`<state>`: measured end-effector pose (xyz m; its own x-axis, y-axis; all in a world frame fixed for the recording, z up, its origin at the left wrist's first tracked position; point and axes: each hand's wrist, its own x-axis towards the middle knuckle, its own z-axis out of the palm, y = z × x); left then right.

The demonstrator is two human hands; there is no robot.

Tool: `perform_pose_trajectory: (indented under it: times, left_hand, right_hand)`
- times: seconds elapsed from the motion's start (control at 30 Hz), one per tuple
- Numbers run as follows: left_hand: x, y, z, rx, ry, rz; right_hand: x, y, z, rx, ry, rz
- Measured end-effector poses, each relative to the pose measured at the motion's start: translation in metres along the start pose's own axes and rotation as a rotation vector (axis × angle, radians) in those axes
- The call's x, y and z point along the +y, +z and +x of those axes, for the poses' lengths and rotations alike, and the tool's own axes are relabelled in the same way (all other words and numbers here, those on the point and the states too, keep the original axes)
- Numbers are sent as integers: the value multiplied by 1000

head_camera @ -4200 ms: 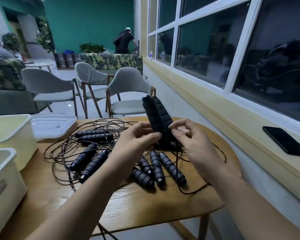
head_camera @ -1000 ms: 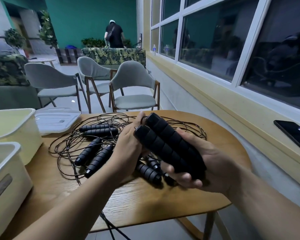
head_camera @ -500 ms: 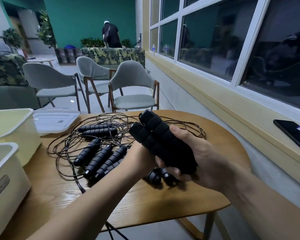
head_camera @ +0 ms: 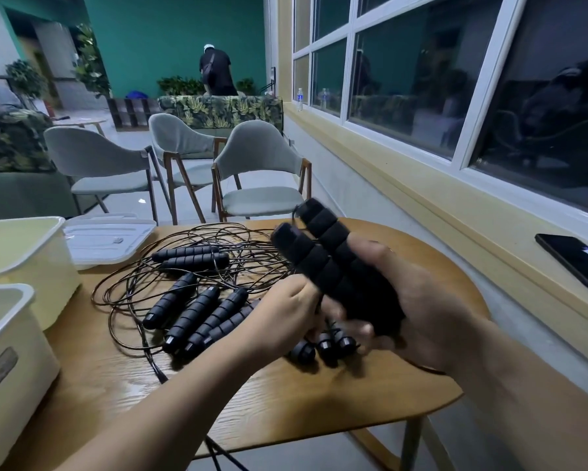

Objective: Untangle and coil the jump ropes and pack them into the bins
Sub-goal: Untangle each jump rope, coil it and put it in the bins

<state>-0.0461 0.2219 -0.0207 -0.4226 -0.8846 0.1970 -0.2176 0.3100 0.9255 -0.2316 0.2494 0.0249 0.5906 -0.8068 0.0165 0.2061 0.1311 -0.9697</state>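
Note:
My right hand [head_camera: 418, 300] grips a pair of black foam jump-rope handles [head_camera: 323, 253], held side by side and tilted up to the left above the table. My left hand [head_camera: 286, 311] is just under them with curled fingers, pinching the thin cord at the handles' lower end. A tangle of dark cords [head_camera: 184, 266] and several more black handles [head_camera: 201, 311] lies on the round wooden table [head_camera: 319, 402]. Two white bins stand at the left, one at the back [head_camera: 24, 266], one nearer [head_camera: 10, 362].
A white bin lid [head_camera: 105, 239] lies behind the tangle. Grey chairs [head_camera: 255, 171] stand past the table. A black phone [head_camera: 574, 260] rests on the yellow window ledge at right. One cord hangs over the table's front edge [head_camera: 218, 453]. A person stands far back.
My right hand has turned the handle pair from upright to slanted and lifted it slightly. My left hand has dropped from beside the handles to below them, onto the cord.

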Motion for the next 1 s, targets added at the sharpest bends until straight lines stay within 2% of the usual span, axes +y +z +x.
perform_pose_trajectory:
  times: [0.07,0.17,0.23,0.4,0.53,0.63,0.73,0.77,0.87,1.0]
  left_hand:
    - [2,1,2,29,-5,-62]
    - [7,-4,0,17,63,155]
    - [11,-12,-2,11,105,211]
    - [24,-29,-5,36,132,54]
    - [36,-51,-10,117,222,84]
    - [36,-58,-10,169,272,204]
    - [30,-60,-9,191,291,263]
    - [29,-61,-8,193,289,277]
    - [23,-63,-7,157,243,215]
    - [15,-66,-4,110,181,64]
  right_hand:
    - [-7,-7,0,60,-82,62]
    - [-11,-21,1,233,-165,-28]
    - [-11,-27,1,337,-192,-140]
    - [-8,-37,1,477,-187,-321]
    - [-2,-49,5,541,-78,-563]
    - [4,-42,7,432,108,-774]
    - [8,-23,7,246,233,-991]
    - [8,-16,5,174,259,-988]
    - [5,-1,2,-30,290,-785]
    - [-6,1,-7,-138,219,-678]
